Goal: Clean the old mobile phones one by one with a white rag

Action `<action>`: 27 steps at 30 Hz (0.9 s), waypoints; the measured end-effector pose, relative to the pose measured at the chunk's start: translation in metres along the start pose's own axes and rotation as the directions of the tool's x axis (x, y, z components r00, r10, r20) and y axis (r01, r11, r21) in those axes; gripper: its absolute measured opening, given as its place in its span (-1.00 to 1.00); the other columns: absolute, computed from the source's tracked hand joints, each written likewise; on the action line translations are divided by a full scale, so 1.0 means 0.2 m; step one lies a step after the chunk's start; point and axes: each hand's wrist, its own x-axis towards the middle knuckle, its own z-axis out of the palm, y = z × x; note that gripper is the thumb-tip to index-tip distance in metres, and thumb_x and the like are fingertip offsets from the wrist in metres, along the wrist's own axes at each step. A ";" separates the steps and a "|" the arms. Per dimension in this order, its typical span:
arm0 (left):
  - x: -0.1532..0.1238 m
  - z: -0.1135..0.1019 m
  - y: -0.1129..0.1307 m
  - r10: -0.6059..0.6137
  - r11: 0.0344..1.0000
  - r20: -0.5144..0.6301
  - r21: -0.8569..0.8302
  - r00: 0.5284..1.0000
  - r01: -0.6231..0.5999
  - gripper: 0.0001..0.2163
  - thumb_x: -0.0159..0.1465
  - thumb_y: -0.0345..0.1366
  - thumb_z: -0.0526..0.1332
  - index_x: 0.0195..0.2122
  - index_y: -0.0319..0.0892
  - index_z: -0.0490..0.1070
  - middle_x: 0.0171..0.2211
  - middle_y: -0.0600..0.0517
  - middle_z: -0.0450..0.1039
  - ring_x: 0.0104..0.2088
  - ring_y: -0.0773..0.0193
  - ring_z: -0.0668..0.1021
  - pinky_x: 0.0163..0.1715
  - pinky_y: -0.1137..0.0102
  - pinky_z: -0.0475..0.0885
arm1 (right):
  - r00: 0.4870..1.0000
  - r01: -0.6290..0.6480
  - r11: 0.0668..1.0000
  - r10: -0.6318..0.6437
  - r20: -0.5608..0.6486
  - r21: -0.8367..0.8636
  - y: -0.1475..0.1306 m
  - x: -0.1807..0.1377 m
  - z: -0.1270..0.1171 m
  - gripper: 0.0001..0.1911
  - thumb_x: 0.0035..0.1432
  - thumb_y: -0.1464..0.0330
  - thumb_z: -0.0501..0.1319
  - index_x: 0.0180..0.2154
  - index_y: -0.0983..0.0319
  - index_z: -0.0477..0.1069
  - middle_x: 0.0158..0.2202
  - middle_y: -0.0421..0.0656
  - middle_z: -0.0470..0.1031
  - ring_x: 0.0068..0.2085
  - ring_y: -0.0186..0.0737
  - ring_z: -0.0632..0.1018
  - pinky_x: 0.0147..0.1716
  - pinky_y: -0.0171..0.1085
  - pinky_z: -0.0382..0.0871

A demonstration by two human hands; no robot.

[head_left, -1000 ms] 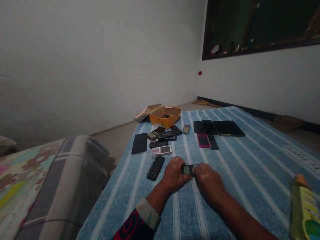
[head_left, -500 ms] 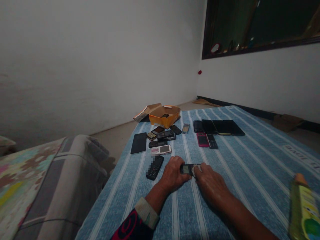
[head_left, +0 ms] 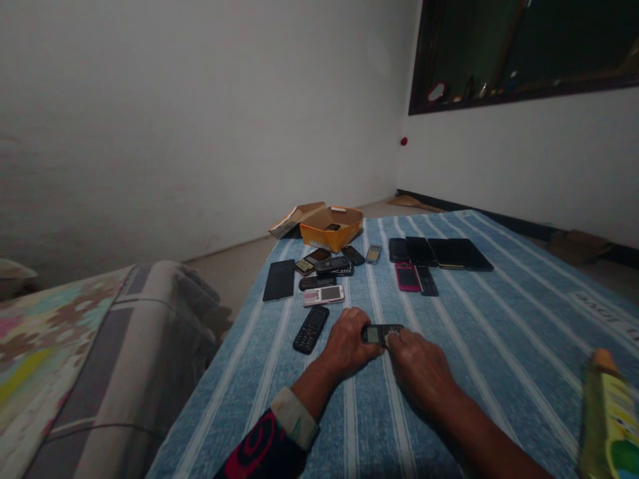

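Between my two hands a dark keypad phone [head_left: 373, 334] with a small greyish screen is held sideways, just above or on the striped blue cloth [head_left: 369, 426]. My left hand [head_left: 348, 342] grips its screen end, fingers over the far edge and thumb along the near one. My right hand [head_left: 418, 364] closes on the keypad end and covers part of the keys. To the left of my left hand lies a black keypad phone [head_left: 311, 329], face up. Beyond it is a white and pink phone [head_left: 323, 295].
An open orange box [head_left: 329, 236] with a phone inside stands at the far end, near several piled phones [head_left: 332, 265]. A black tablet [head_left: 279, 280] lies left. Several dark devices [head_left: 439, 253] and a pink phone [head_left: 408, 277] sit right. A yellow-labelled bottle [head_left: 609, 419] is at lower right.
The view has shifted slightly. Both hands stay on the keypad phone, and the right fingers have moved a little, so more of its keypad end shows.
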 end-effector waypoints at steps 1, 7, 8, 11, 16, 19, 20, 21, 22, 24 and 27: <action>0.00 0.00 0.00 -0.003 1.000 0.000 0.001 1.000 0.003 -0.75 0.00 -0.29 0.39 -0.41 -0.15 0.30 -0.36 0.04 0.34 -0.25 0.16 0.40 -0.27 0.33 0.28 | 1.000 -0.011 1.000 0.011 -0.003 -0.010 0.01 0.01 0.00 -0.76 0.24 0.56 0.05 -0.19 0.26 0.45 -0.27 -0.05 0.50 -0.26 -0.15 0.55 -0.43 -0.31 0.21; 0.00 -0.01 0.02 -0.026 1.000 0.013 0.016 1.000 0.026 -0.77 0.00 -0.29 0.37 -0.40 -0.15 0.31 -0.36 0.04 0.35 -0.26 0.16 0.40 -0.28 0.33 0.28 | 0.998 -0.054 0.998 0.052 -0.035 -0.039 -0.01 0.00 0.02 -0.77 0.24 0.57 0.05 -0.19 0.26 0.44 -0.29 -0.06 0.50 -0.28 -0.16 0.55 -0.43 -0.31 0.22; 0.00 -0.01 0.02 -0.020 1.000 0.015 0.018 1.000 0.020 -0.78 0.01 -0.29 0.36 -0.40 -0.15 0.32 -0.35 0.04 0.35 -0.26 0.16 0.40 -0.27 0.33 0.29 | 0.998 -0.036 0.999 0.034 -0.048 -0.031 -0.02 -0.01 0.02 -0.77 0.24 0.57 0.06 -0.20 0.26 0.44 -0.30 -0.06 0.50 -0.28 -0.16 0.55 -0.43 -0.31 0.22; 0.00 0.00 0.01 0.001 1.000 0.006 0.031 1.000 -0.001 -0.81 0.04 -0.29 0.34 -0.40 -0.15 0.32 -0.35 0.03 0.35 -0.26 0.16 0.40 -0.25 0.32 0.29 | 0.998 0.005 1.000 -0.005 -0.066 -0.013 -0.05 -0.01 0.03 -0.78 0.23 0.58 0.06 -0.25 0.25 0.44 -0.31 -0.06 0.49 -0.28 -0.13 0.55 -0.43 -0.28 0.24; 0.00 0.01 0.00 -0.008 0.999 -0.004 0.031 1.000 0.008 -0.78 0.01 -0.28 0.36 -0.40 -0.15 0.31 -0.36 0.02 0.35 -0.26 0.14 0.40 -0.28 0.32 0.29 | 0.997 -0.060 0.998 0.059 -0.043 -0.036 -0.01 0.02 0.02 -0.76 0.24 0.57 0.04 -0.20 0.27 0.45 -0.28 -0.03 0.49 -0.27 -0.10 0.56 -0.43 -0.27 0.27; 0.01 0.01 0.00 0.000 1.000 -0.011 0.031 1.000 0.000 -0.78 0.01 -0.28 0.36 -0.40 -0.16 0.31 -0.36 0.02 0.34 -0.26 0.14 0.40 -0.28 0.31 0.29 | 0.997 -0.057 0.998 0.055 -0.052 -0.029 -0.03 0.01 0.02 -0.76 0.24 0.58 0.03 -0.23 0.30 0.45 -0.30 -0.01 0.50 -0.28 -0.11 0.56 -0.43 -0.28 0.29; 0.01 0.01 0.00 0.005 1.000 -0.014 0.031 1.000 -0.004 -0.78 0.02 -0.28 0.35 -0.41 -0.15 0.30 -0.36 0.02 0.34 -0.26 0.14 0.40 -0.27 0.31 0.29 | 0.997 -0.046 0.999 0.044 -0.057 -0.025 -0.05 0.00 0.02 -0.75 0.24 0.59 0.03 -0.24 0.30 0.45 -0.30 -0.01 0.50 -0.28 -0.11 0.56 -0.43 -0.28 0.29; 0.01 0.01 0.00 0.010 1.000 -0.016 0.030 1.000 -0.009 -0.79 0.03 -0.28 0.34 -0.41 -0.15 0.30 -0.36 0.02 0.34 -0.26 0.14 0.40 -0.26 0.31 0.29 | 0.998 -0.034 0.999 0.033 -0.061 -0.021 -0.06 0.00 0.02 -0.74 0.24 0.59 0.02 -0.24 0.30 0.45 -0.31 -0.02 0.51 -0.28 -0.11 0.56 -0.43 -0.28 0.29; 0.01 0.00 0.00 0.013 0.999 -0.018 0.030 1.000 -0.013 -0.79 0.04 -0.27 0.34 -0.41 -0.15 0.30 -0.36 0.02 0.34 -0.26 0.15 0.40 -0.26 0.31 0.29 | 0.998 -0.025 1.000 0.024 -0.061 -0.018 -0.07 0.00 0.03 -0.74 0.24 0.59 0.01 -0.24 0.29 0.46 -0.30 -0.02 0.51 -0.28 -0.11 0.56 -0.43 -0.27 0.30; 0.01 0.00 0.00 0.014 0.999 -0.016 0.031 1.000 -0.014 -0.79 0.05 -0.27 0.34 -0.41 -0.15 0.30 -0.36 0.02 0.35 -0.26 0.15 0.40 -0.26 0.31 0.29 | 0.998 -0.030 0.999 0.029 -0.051 -0.020 -0.06 0.00 0.03 -0.73 0.25 0.59 0.01 -0.22 0.30 0.47 -0.30 -0.02 0.52 -0.27 -0.10 0.57 -0.43 -0.27 0.32; 0.00 -0.01 0.02 -0.002 0.999 -0.004 0.034 1.000 0.002 -0.76 0.01 -0.29 0.37 -0.41 -0.16 0.30 -0.35 0.01 0.35 -0.26 0.14 0.40 -0.28 0.32 0.28 | 0.997 -0.081 0.996 0.081 -0.019 -0.030 0.00 0.03 0.02 -0.73 0.26 0.58 0.01 -0.19 0.30 0.47 -0.28 -0.01 0.52 -0.27 -0.06 0.57 -0.42 -0.24 0.34</action>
